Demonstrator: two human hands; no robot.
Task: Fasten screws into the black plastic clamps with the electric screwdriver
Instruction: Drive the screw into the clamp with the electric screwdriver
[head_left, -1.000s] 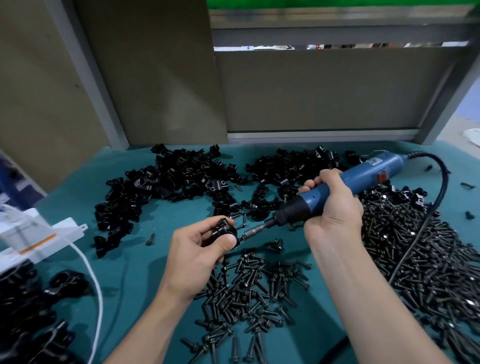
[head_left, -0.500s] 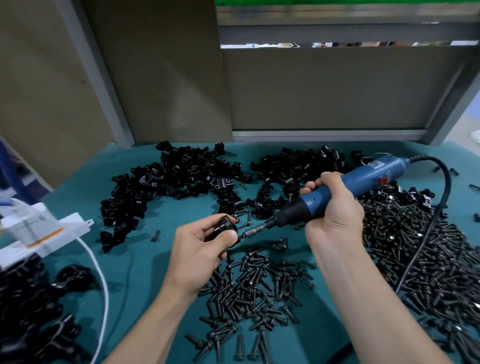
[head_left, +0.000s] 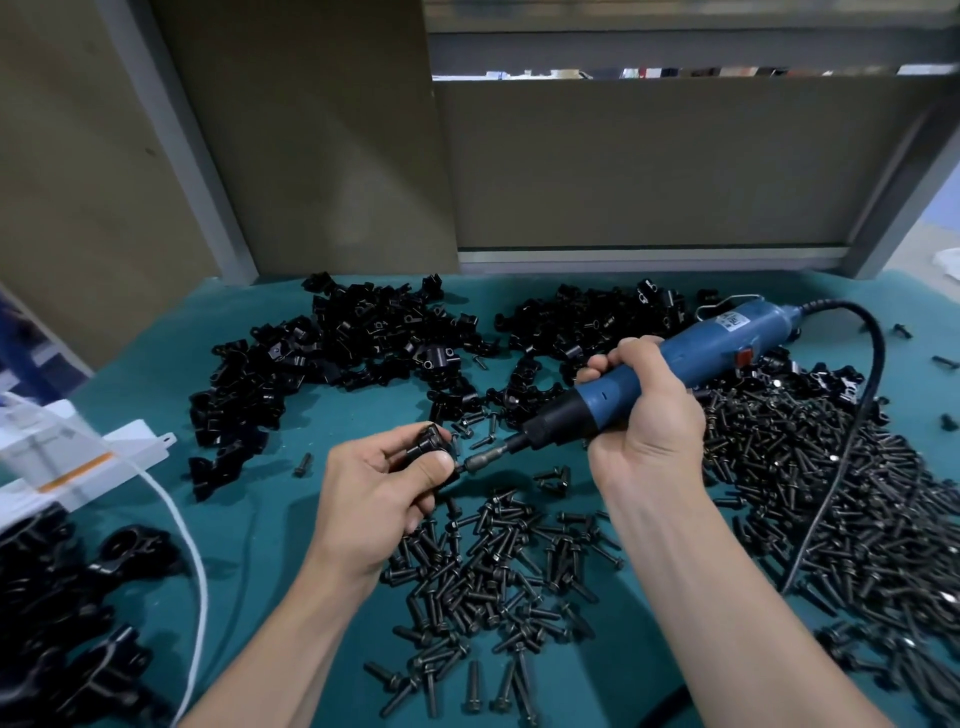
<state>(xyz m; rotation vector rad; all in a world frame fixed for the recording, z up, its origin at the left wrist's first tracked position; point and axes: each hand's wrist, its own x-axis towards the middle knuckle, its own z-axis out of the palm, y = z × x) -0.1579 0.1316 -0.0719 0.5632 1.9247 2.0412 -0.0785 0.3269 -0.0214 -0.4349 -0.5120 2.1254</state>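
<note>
Clamp (head_left: 428, 450) pinched in left grip (head_left: 374, 499); right grip (head_left: 649, 426) holds electric screwdriver (head_left: 727, 345), bit (head_left: 483, 460) against clamp. Judged driving step; next requires steady alignment.

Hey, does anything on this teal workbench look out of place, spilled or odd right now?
Nothing looks damaged. The black cord of the blue electric screwdriver trails across the heap of black metal screws on the right, where it might snag, and one lone black screw lies apart on the teal mat.
</note>
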